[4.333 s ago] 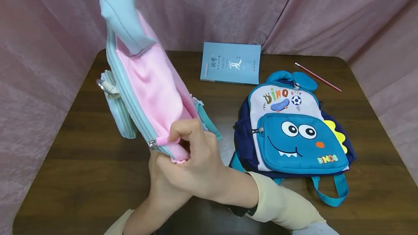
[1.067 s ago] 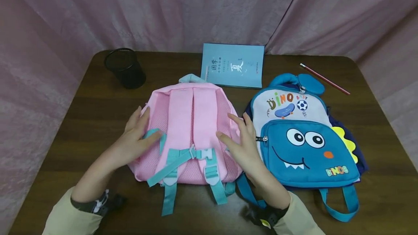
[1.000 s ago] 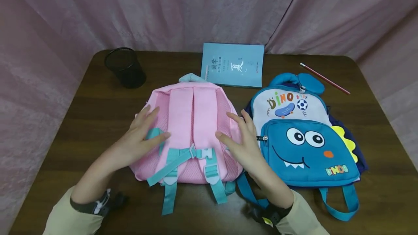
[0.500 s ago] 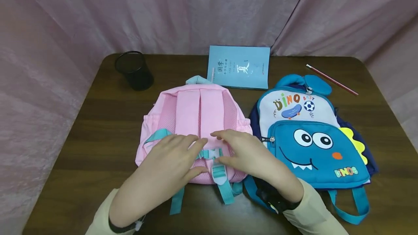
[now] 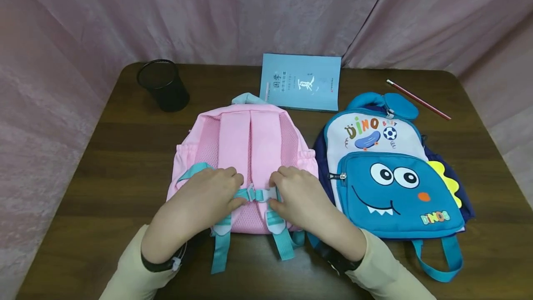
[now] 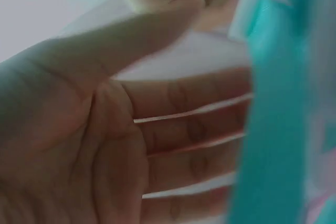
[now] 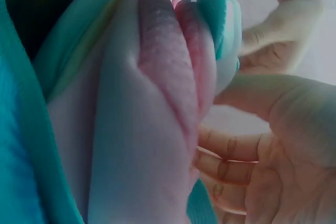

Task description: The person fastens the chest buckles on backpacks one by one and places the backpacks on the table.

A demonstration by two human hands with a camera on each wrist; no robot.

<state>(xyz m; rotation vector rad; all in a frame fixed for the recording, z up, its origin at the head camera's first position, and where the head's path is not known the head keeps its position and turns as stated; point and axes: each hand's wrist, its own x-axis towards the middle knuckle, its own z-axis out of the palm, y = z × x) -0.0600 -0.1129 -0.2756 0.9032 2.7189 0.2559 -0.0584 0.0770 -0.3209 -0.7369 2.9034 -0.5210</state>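
Note:
A pink backpack (image 5: 266,128) lies with its shoulder straps facing up in the head view. Across these straps runs a turquoise chest strap (image 5: 260,195) with a pale plastic buckle (image 5: 269,194). My left hand (image 5: 200,198) pinches the left part of the chest strap between thumb and fingers. My right hand (image 5: 301,196) pinches the buckle end, partly covering it. In the left wrist view a turquoise strap (image 6: 273,114) crosses in front of the left fingers (image 6: 184,129). The right wrist view shows the right fingers (image 7: 226,169) partly hidden behind the pink bag fabric.
A blue dinosaur backpack (image 5: 395,189) lies close beside the pink one on the right. Behind them are a blue book (image 5: 300,82) and a red pencil (image 5: 420,100). A black mesh pen cup (image 5: 164,87) stands at the back left of the brown table (image 5: 116,170).
The pink backpack, earlier lifted in both hands, now lies on the table. Both hands moved from its sides to the chest strap, and their fingers closed on it.

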